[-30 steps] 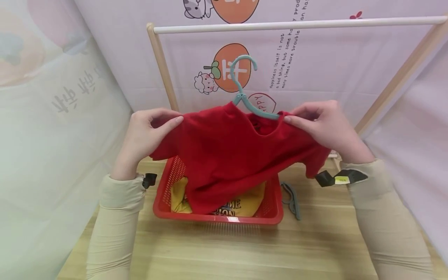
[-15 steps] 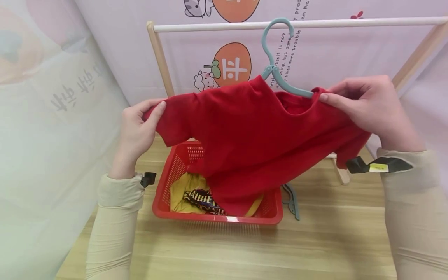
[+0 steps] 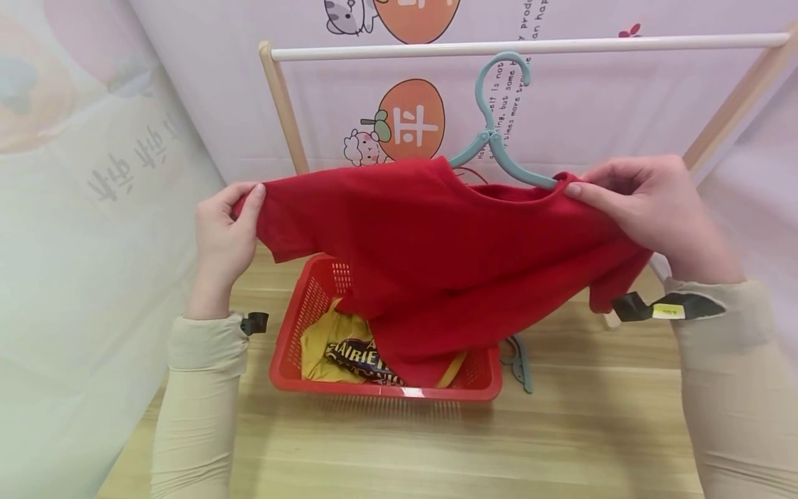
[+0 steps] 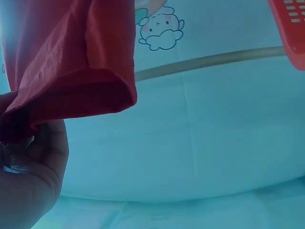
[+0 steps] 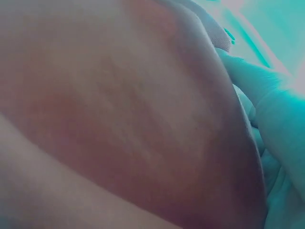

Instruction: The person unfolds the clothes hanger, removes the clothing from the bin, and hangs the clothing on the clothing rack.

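A red T-shirt [image 3: 436, 242] is stretched out between both hands in the head view, its lower part hanging into the basket. My left hand [image 3: 226, 239] pinches the end of one sleeve; the left wrist view shows the sleeve opening [image 4: 86, 95] beside the fingers. My right hand [image 3: 648, 204] pinches the shirt at the shoulder by the collar, where one arm of a blue-green hanger [image 3: 489, 135] meets the cloth. The hanger's hook stands up out of the neckline, in front of the rack's rail. The hanger's lower arms are hidden inside the shirt.
A white rail [image 3: 386, 50] on wooden posts spans the back. Below the shirt, a red basket [image 3: 380, 391] holds yellow printed clothing [image 3: 330, 346]. Another hanger [image 3: 519, 364] lies on the wooden floor right of the basket.
My left hand has slid from the shoulder out to the sleeve end and pulled it left. My right hand moved right and up, then slightly down, carrying the hanger.
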`<state>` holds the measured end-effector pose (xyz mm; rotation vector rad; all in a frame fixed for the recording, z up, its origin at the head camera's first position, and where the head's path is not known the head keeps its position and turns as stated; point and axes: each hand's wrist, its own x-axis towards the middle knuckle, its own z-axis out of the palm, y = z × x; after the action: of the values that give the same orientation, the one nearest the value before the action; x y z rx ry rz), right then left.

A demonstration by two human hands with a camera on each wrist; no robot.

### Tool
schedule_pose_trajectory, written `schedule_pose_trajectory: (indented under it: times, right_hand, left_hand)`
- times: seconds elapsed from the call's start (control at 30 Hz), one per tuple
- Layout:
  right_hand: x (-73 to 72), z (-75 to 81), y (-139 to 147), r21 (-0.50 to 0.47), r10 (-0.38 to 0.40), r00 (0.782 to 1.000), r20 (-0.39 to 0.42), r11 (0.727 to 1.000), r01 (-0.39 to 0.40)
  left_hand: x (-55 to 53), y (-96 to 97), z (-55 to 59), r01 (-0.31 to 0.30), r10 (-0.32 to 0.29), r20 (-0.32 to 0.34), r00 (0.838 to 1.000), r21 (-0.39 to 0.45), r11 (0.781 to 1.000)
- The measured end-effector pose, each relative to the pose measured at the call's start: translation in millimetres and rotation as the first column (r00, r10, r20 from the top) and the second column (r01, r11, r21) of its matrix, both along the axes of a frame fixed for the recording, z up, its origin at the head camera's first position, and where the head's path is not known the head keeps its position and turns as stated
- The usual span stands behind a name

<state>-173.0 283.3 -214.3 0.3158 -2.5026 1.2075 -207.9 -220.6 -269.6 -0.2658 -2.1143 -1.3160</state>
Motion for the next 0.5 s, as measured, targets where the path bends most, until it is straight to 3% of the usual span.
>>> schedule_pose_trajectory:
  times: [0.27, 0.43, 0.5]
  right_hand:
    - [2.1, -1.8, -1, -0.037, 0.011, 1.000, 0.007, 0.999, -0.010]
    - [2.3, -4.0, -7, 0.018, 0.012, 1.000, -0.008, 1.000, -0.012]
    - [1.7, -6.0, -10, 0.058, 0.020, 1.000, -0.021, 0.998, -0.019]
  left_hand:
    - [-6.8, -19.3, -14.5, -0.024, 0.024, 0.060, 0.998, -0.001, 1.000]
    - [-6.1, -13.7, -16.0, 0.010, 0.008, 0.156, 0.988, -0.114, 0.993]
    - [-3.3, -4.5, -11.3, 0.036, -0.011, 0.154, 0.988, -0.158, 0.987]
